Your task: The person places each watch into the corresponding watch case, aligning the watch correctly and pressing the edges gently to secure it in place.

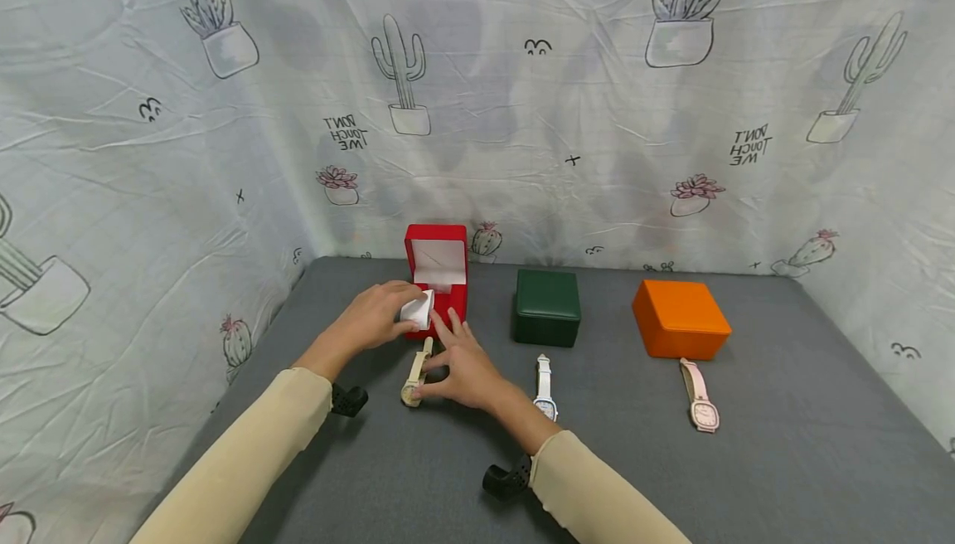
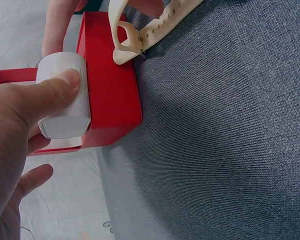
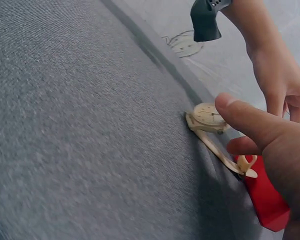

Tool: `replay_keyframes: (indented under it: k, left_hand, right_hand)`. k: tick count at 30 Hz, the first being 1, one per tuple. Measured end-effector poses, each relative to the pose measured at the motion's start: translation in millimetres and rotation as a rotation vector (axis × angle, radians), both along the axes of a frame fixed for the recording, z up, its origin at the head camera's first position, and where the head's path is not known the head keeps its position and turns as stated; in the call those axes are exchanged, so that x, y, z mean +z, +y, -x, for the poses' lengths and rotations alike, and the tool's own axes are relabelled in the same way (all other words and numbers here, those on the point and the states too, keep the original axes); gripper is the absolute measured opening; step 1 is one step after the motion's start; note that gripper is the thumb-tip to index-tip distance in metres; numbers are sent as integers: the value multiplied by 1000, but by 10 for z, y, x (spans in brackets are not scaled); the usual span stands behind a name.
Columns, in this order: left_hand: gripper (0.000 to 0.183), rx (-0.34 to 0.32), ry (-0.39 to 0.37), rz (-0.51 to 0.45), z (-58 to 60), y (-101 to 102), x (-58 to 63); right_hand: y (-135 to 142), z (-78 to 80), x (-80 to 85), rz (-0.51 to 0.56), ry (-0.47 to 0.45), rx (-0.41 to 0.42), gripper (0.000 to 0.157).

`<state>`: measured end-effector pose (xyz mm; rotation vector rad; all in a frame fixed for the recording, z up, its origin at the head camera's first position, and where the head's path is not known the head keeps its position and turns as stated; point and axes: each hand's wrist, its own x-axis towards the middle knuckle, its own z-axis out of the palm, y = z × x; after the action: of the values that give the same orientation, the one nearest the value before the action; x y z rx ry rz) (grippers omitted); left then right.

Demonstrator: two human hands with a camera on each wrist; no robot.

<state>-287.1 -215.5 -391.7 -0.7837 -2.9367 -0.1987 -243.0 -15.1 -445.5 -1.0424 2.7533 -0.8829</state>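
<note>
A white watch cushion [image 2: 65, 122] is pinched in my left hand [image 1: 375, 318], the thumb pressing its near side. It is held over the front of a red watch box [image 1: 437, 232], whose lid stands raised with a white lining. My right hand [image 1: 470, 368] is spread, its thumb beside the dial of a cream watch [image 3: 209, 116]. One right fingertip reaches the cushion's far end; whether it touches cannot be told. The cream watch lies in front of the box, its strap end near the box's front wall.
A closed green box [image 1: 548, 308] stands right of the red one, with a white watch [image 1: 545, 378] in front, partly hidden by my right arm. Farther right, a pink watch [image 1: 700, 399] lies before a closed orange box [image 1: 681, 318]. A printed cloth [image 1: 522, 113] hangs behind the grey table [image 1: 806, 428].
</note>
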Motion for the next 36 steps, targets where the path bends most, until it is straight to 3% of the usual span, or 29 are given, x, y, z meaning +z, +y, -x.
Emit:
replay_keyframes:
  k: [4,8,16,24,32,36]
  left_hand:
    - [56,8,-9,6,-1,5,3]
    - [56,13,-18,11,2,10,-2]
    - [54,-18,-6,4,-4,19,10]
    - [52,-23,18,40,26,22,54]
    - [57,-26,-38,-53,70,40,48]
    - [58,-59,11,-84,87,69,26]
  right_hand:
    - [-22,-10,-36,1,70,-11,45]
    - [-34,-20,-57,30,70,-10,38]
    - [-23,-27,-50,135,-4,1,18]
    - [47,-10,-54,266,-89,7,13]
    - [110,-1,2,407,-175,-41,12]
    - [154,7,43,484,-194,-80,12]
